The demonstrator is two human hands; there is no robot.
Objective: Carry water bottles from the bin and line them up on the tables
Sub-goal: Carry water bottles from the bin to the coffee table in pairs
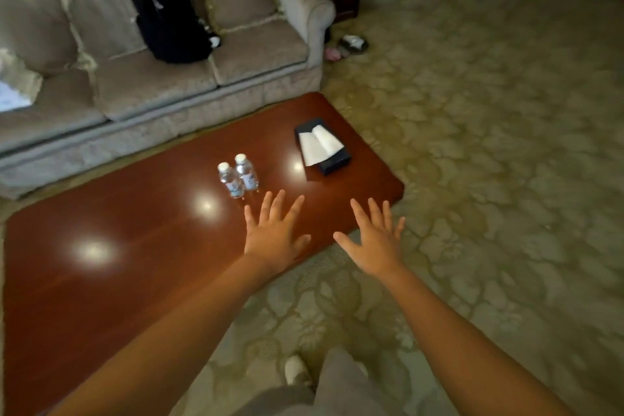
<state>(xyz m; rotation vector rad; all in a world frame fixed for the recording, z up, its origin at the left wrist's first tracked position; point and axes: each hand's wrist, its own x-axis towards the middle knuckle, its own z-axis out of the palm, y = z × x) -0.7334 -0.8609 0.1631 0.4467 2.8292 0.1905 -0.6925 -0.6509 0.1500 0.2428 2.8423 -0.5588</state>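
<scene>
Two small clear water bottles with white caps stand upright side by side on the glossy reddish-brown coffee table: the left bottle and the right bottle. My left hand hovers flat with fingers spread just in front of the bottles, not touching them. My right hand is also spread and empty, over the table's near right edge and the carpet. No bin is in view.
A dark tissue box lies on the table's far right end. A beige sofa with cushions and a black backpack runs behind the table. Slippers lie beside the sofa arm. Patterned carpet stretches to the right.
</scene>
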